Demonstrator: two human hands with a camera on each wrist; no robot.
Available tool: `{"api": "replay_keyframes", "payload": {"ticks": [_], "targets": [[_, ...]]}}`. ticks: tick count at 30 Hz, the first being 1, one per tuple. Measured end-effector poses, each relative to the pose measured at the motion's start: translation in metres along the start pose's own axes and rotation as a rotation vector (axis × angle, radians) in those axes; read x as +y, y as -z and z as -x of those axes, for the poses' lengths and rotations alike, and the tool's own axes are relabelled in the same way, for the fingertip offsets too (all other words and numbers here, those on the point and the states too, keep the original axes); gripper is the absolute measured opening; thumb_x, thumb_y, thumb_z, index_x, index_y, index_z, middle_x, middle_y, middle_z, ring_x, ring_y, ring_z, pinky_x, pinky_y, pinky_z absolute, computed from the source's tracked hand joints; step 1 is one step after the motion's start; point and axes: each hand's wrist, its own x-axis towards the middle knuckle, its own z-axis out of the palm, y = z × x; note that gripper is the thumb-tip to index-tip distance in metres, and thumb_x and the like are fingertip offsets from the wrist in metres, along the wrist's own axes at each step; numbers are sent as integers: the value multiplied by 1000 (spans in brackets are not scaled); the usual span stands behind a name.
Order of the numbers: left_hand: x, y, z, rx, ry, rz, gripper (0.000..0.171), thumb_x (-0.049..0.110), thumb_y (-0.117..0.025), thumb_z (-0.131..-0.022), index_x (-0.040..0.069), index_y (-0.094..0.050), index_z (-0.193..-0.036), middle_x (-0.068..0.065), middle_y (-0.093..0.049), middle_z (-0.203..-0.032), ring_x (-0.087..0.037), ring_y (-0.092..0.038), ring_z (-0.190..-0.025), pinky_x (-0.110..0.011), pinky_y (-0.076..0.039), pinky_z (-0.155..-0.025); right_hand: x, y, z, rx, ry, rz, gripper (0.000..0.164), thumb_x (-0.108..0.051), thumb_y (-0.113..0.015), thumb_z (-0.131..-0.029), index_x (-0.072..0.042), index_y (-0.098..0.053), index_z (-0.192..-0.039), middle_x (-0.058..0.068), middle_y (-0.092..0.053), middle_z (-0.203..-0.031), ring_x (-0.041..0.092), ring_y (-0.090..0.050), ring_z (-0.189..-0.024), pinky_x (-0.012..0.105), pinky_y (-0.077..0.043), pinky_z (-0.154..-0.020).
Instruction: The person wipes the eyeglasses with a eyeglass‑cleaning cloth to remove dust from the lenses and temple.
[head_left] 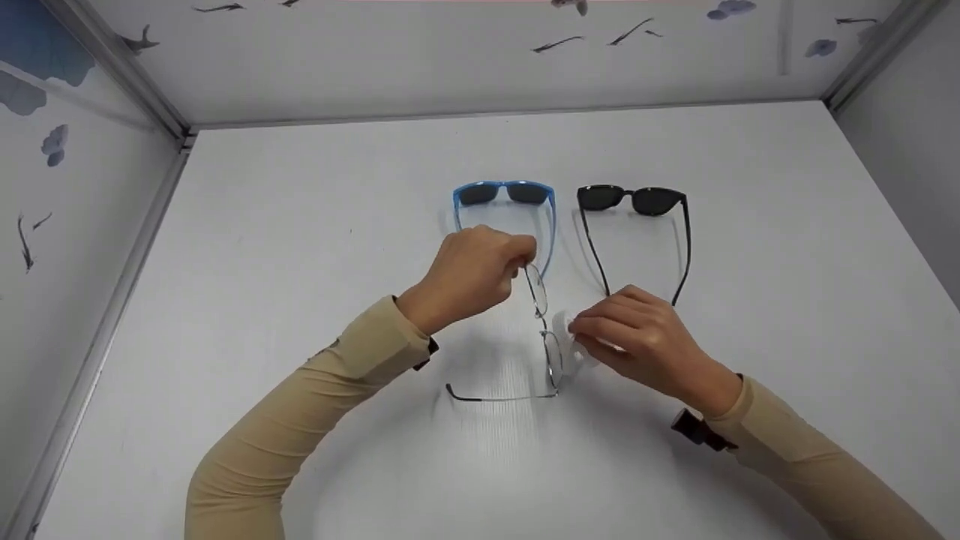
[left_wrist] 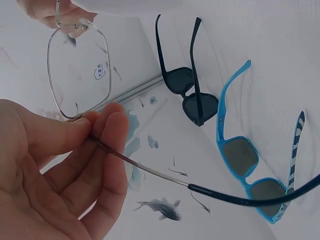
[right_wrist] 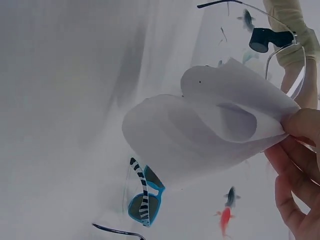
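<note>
My left hand (head_left: 480, 270) pinches thin metal-framed eyeglasses (head_left: 553, 358) at one end of the frame, by the hinge. The eyeglasses hang with the clear lenses one above the other, and the lower temple points left. In the left wrist view, a small printed mark shows on one lens (left_wrist: 80, 70). Between fingers and thumb my right hand (head_left: 637, 337) holds a thin white cloth (right_wrist: 190, 130), loosely folded over itself. In the head view the cloth is right beside the lower lens, largely hidden by the right hand.
Blue-framed sunglasses (head_left: 478, 194) lie unfolded behind my left hand, with patterned inner temples. Black sunglasses (head_left: 656, 202) stand unfolded to their right, temples toward my right hand. Low walls (head_left: 480, 75) with printed fish enclose the white table (head_left: 300, 195).
</note>
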Motion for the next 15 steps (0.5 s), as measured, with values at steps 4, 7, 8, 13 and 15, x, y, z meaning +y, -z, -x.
{"api": "replay_keyframes", "payload": {"ticks": [4, 7, 8, 13, 15], "targets": [[-3, -1, -2, 20, 4, -17, 19, 0, -52, -95, 9, -67, -88, -2, -67, -76, -19, -60, -67, -33, -48, -58, -3, 2, -1, 24, -42, -15, 7, -3, -67, -86, -6, -71, -91, 3, -69, -84, 17, -62, -71, 36, -45, -69], [-5, -2, -3, 30, -1, -15, 19, 0, -52, -94, 8, -68, -88, -2, -67, -75, -19, -60, -67, -33, -49, -59, -5, 1, -3, 10, -60, -9, 7, -5, -65, -87, -7, -71, -90, 1, -68, -85, 15, -63, -74, 40, -42, -77], [-5, -3, -3, 32, -3, -15, 19, 0, -52, -94, 8, -68, -87, -2, -67, -75, -19, -60, -67, -33, -49, -60, -5, 0, -4, 3, -68, -12, 7, -5, -65, -87, -8, -71, -91, 0, -67, -85, 15, -63, -75, 41, -40, -79], [-3, -4, -6, 50, -11, -22, 20, 1, -51, -94, 8, -68, -87, -3, -67, -74, -19, -59, -64, -33, -48, -58, -6, -6, -11, -28, -52, -13, 8, -5, -68, -86, -8, -71, -92, 1, -67, -87, 16, -63, -76, 45, -40, -81], [-2, -5, -7, 63, -6, -27, 21, 1, -50, -95, 8, -68, -86, -4, -66, -71, -19, -58, -62, -33, -47, -56, -8, -7, -13, -25, -29, -3, 8, -4, -67, -86, -8, -70, -92, 1, -67, -87, 17, -63, -74, 45, -41, -80]]}}
